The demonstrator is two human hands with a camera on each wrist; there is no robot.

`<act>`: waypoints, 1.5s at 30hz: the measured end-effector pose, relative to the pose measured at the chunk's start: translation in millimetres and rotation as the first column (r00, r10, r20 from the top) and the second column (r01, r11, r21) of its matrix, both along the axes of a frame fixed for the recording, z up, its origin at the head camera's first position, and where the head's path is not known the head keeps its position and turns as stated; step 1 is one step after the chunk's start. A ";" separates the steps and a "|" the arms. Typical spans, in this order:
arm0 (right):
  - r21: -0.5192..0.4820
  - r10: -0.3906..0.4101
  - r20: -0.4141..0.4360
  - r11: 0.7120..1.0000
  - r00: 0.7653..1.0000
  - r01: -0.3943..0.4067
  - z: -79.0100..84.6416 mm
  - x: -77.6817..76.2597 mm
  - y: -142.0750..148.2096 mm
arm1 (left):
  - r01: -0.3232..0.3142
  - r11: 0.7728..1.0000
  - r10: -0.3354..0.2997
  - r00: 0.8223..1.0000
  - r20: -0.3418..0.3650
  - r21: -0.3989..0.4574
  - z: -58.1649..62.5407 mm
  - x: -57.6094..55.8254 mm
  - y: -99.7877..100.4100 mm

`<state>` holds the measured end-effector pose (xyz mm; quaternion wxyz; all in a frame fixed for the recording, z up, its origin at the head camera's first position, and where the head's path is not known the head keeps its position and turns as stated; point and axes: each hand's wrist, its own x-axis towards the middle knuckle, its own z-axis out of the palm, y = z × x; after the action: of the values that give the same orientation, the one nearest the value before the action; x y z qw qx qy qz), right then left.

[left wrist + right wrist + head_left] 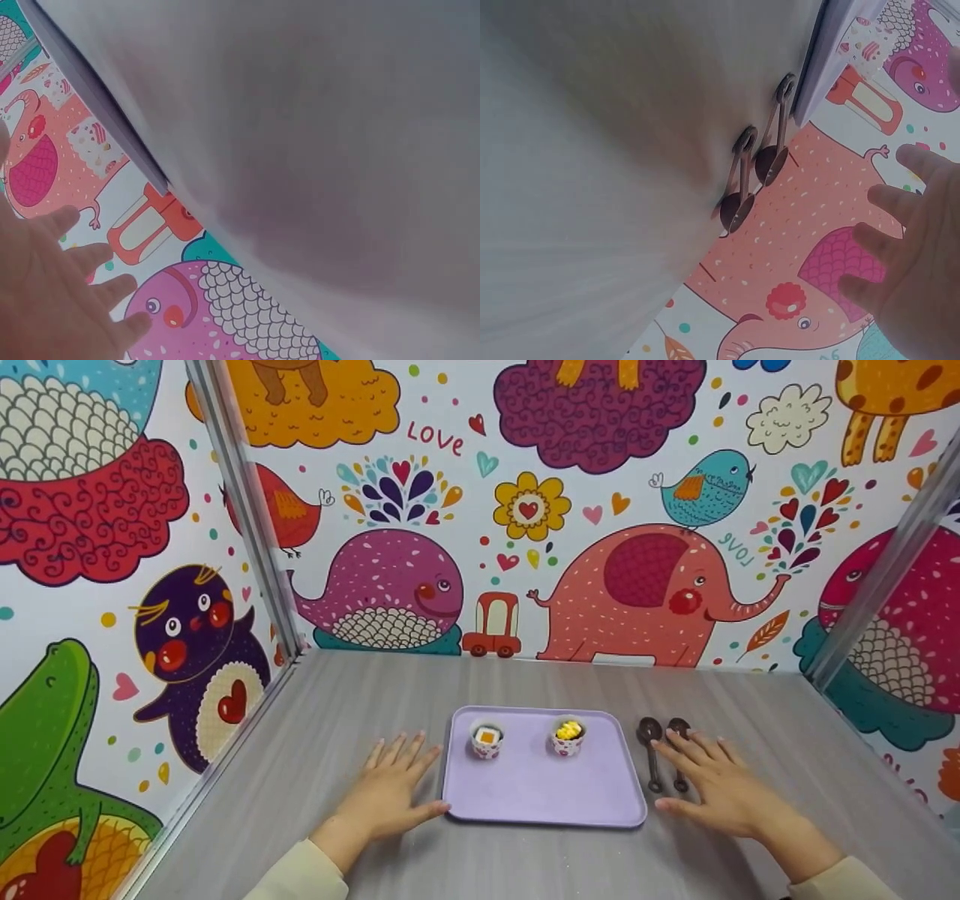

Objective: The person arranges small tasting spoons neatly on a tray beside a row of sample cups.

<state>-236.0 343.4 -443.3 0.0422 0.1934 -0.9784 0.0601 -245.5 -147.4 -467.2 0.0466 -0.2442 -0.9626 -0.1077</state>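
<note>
Flanking tray (544, 791) with left hand (384, 791) and right hand (726, 791) wide-fingered, holding nothing. Pinch spoons (650, 742) right of tray by handles (654, 776); likely light, stiff, slick.

head cam's up high, facing forward and down over the whole tray (547, 791). wrist cams sit low and close to the tabletop (420, 862), nearly upside down, facing the printed wall (465, 502). head and right wrist share the spoons (649, 731).

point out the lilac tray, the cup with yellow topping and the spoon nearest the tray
lilac tray (540, 795), head view, bare part of its surface
cup with yellow topping (567, 747), head view, patterned outer wall
spoon nearest the tray (652, 763), head view, handle
</note>
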 end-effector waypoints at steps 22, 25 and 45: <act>0.026 0.067 0.033 0.997 0.997 -0.068 -9.5 -5.2 -21.8 | -0.012 1.000 0.014 0.991 0.133 -0.018 -0.2 -5.8 27.0; 0.026 0.087 0.026 0.996 0.996 -0.088 -12.4 -5.7 -23.0 | -0.022 1.000 0.025 0.986 0.164 -0.022 1.0 -4.9 29.7; 0.013 0.143 0.101 0.989 0.985 -0.145 -23.6 -12.1 -27.6 | 0.012 0.999 -0.006 0.984 0.176 -0.035 1.7 -1.4 35.4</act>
<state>-248.1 315.9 -466.9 -0.0132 0.2606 -0.9633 0.0628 -246.9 -112.0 -465.5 -0.0435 -0.2389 -0.9636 -0.1117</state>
